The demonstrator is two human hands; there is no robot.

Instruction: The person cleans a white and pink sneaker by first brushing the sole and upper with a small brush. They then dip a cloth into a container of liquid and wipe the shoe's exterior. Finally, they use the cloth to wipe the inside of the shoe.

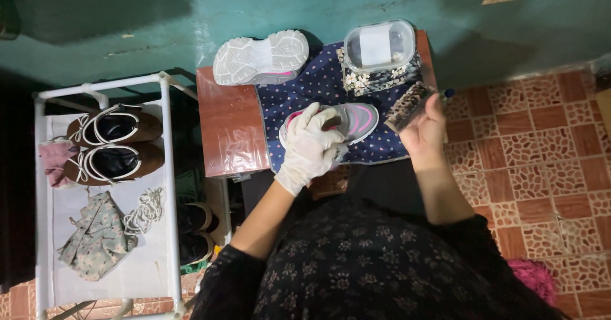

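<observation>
Sneaker (356, 121) lies crosswise, toe rightward, gloved left hand (312, 147) grasping it; right hand (425, 129) clenches brush (407, 106).

One clear plastic container (379, 46) with a white rectangular label (375, 45), apparently on its lid, stood at the far edge of the dotted blue cloth (305, 87).

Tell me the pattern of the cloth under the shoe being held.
Navy blue with small pale dots; the cloth shows best in the head view, under the grey and pink shoe.
</observation>
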